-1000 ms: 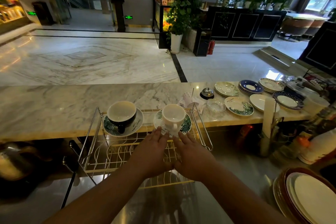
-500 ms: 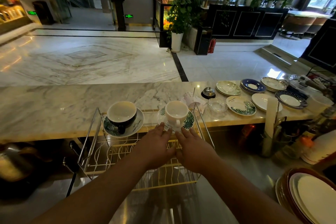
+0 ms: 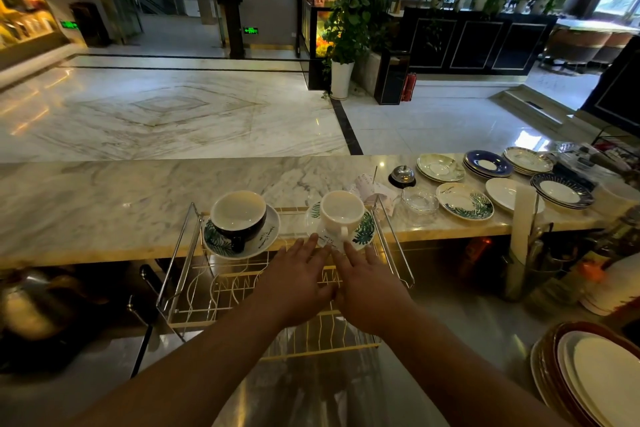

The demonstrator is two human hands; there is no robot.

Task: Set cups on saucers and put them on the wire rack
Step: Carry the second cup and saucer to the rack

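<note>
A wire rack (image 3: 194, 274) stands on the steel counter against the marble bar. At its far left a dark cup (image 3: 239, 215) with a white inside sits on a leaf-print saucer (image 3: 266, 241). At its far right a white cup (image 3: 341, 213) sits on a second leaf-print saucer (image 3: 365, 230). My left hand (image 3: 299, 279) and my right hand (image 3: 367, 282) lie side by side over the rack, fingers spread and flat. Their fingertips reach the near rim of the white cup's saucer. Neither hand grips anything.
On the marble bar (image 3: 104, 198) to the right are a call bell (image 3: 401, 175), a glass ashtray (image 3: 419, 200), several saucers (image 3: 464, 204) and saucer stacks (image 3: 488, 165). A stack of large plates (image 3: 595, 378) sits at lower right. A dark kettle-like object (image 3: 31, 308) is at left.
The white cup on its saucer has gone further back onto the rack's far right. My hands have flattened and their fingers have opened off the saucer.
</note>
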